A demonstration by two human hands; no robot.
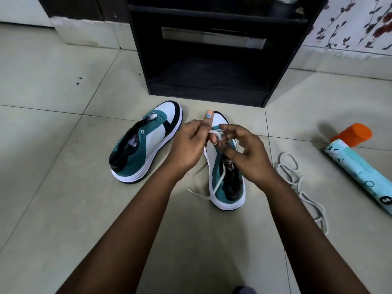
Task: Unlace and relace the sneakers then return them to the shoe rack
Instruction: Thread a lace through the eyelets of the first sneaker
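Two teal, white and black sneakers stand on the tiled floor before a black shoe rack. The left sneaker has no lace in its eyelets. Above the right sneaker, my left hand and my right hand both pinch a white lace looped between their fingers. One end of that lace trails down over the shoe to the floor. My left thumb wears a plaster. A second loose white lace lies on the floor to the right.
A light blue spray can with an orange cap lies on the floor at the right. A floral curtain hangs at the top right. The rack's lowest shelf stands open toward me.
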